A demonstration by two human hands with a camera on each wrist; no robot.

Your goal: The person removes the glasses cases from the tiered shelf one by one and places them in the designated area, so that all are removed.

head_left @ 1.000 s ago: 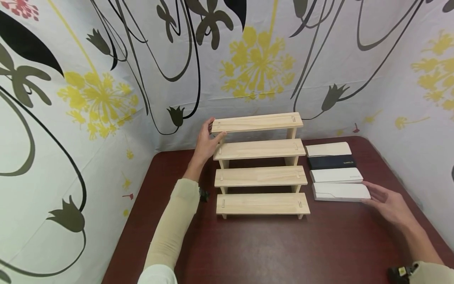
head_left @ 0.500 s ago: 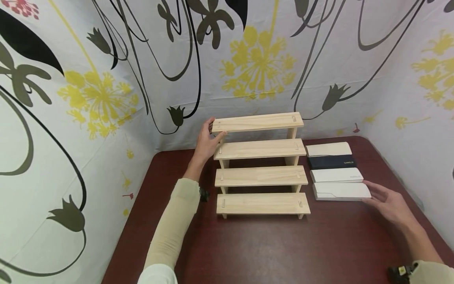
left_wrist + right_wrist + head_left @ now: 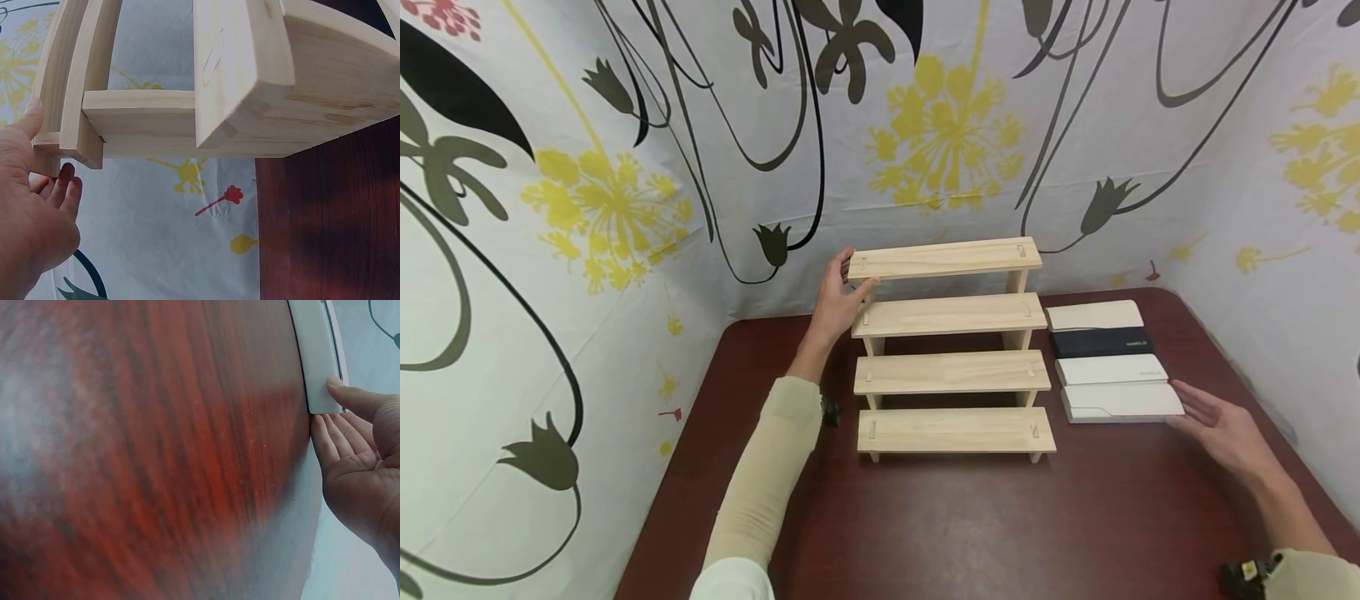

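Note:
A pale wooden stand point(image 3: 955, 429) with several stepped shelves sits on the dark red table. My left hand point(image 3: 837, 304) grips the left end of its top shelf point(image 3: 947, 258), thumb at the front edge and fingers behind. The left wrist view shows that thumb against the wood, with the other fingertips at the shelf's end. To the right of the stand, my right hand point(image 3: 1228, 433) holds the right end of the nearest white case point(image 3: 1120, 402) between thumb and fingers. In the right wrist view, the thumb lies on the case's front side.
Behind the held case lie a second white case point(image 3: 1112, 369), a dark navy case point(image 3: 1101, 342) and a cream one point(image 3: 1096, 314), in a row. Flower-patterned cloth point(image 3: 925, 183) hangs behind and beside the table point(image 3: 970, 525).
The nearest white case has shifted very slightly backward, towards the row, with my right fingers at its end. My left hand and the stand have stayed in place.

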